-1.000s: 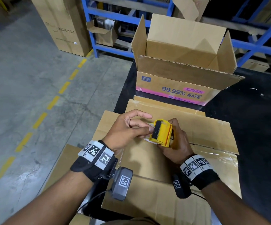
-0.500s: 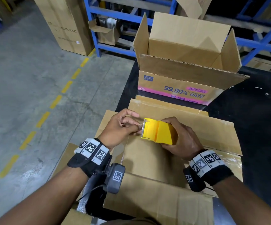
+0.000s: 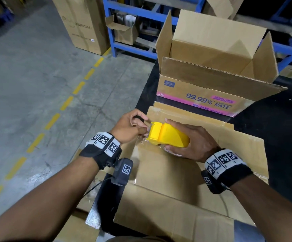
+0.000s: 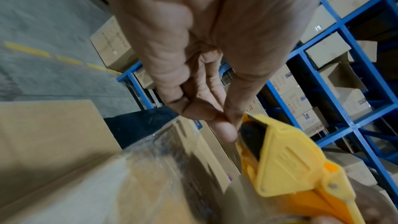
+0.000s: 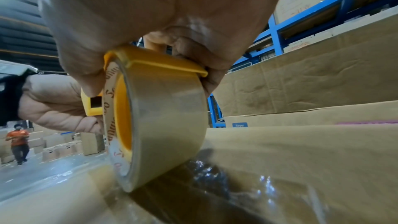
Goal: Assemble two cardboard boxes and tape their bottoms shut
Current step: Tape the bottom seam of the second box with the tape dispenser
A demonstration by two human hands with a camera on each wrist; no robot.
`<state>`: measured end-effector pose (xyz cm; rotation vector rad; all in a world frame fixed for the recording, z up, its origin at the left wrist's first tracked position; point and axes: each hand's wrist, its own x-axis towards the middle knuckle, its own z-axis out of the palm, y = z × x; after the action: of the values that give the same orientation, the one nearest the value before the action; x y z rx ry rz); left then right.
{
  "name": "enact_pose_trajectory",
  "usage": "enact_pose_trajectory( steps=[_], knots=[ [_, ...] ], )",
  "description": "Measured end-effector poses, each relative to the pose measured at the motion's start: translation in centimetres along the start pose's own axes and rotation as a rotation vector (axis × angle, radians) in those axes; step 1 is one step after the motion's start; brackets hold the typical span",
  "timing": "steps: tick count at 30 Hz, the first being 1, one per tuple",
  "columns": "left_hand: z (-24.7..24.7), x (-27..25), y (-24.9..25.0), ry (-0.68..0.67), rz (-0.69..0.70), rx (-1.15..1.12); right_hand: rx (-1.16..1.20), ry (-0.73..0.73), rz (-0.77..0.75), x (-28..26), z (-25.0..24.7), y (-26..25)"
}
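Box one (image 3: pixel 211 70) looks done: upright at the far end of the black surface (image 3: pixel 272 130), top flaps open, so its bottom is presumably sealed, tho that side's hidden. Box two (image 3: pixel 185 172) lies near, bottom flaps folded shut facing up, glossy clear tape already across part of the seam. Right hand (image 3: pixel 192 142) is wrapped round the yellow tape dispenser (image 3: pixel 168 135), roll (image 5: pixel 159 125) touching the cardboard. Left hand (image 3: pixel 129 128) pinches the tape end at the cutter w/ thumb & fingertips (image 4: pixel 217 120). Judgement: mid-way thru taping box two. Left to do, prob: run this strip, cut it, press it down, flip the box upright.
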<state>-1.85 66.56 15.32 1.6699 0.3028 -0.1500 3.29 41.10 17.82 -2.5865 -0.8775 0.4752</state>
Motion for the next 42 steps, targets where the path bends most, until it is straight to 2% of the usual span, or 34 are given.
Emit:
enact_pose_trajectory(
  steps=[10, 19, 28, 30, 33, 36, 42],
  knots=[
    [-0.6, -1.5, -1.7, 0.133, 0.066, -0.048, -0.115, -0.016, -0.076, 0.9, 0.2, -1.0],
    [-2.8, -1.8, -3.0, 0.223, 0.043, -0.109, -0.090, -0.040, -0.038, 0.8, 0.4, -0.6],
    [-4.2, -1.0, -3.6, 0.244, 0.044, -0.098, -0.140, 0.101, -0.118, 0.2, 0.1, -0.1],
    [-5.5, -0.6, -3.9, 0.265, 0.039, -0.091, -0.135, 0.092, -0.094, -0.3, -0.2, 1.0],
    [-6.1, -0.5, -4.2, 0.202, 0.016, -0.076, -0.094, 0.003, -0.064, -0.5, -0.9, 1.9],
    [-6.0, -0.7, -4.9, 0.176, -0.020, -0.091, -0.042, -0.031, -0.135, -0.7, -1.3, 1.7],
    [-5.2, -0.7, -7.1, 0.165, -0.091, -0.109, -0.201, -0.055, -0.211, -1.0, -0.8, 1.2]
  ],
)
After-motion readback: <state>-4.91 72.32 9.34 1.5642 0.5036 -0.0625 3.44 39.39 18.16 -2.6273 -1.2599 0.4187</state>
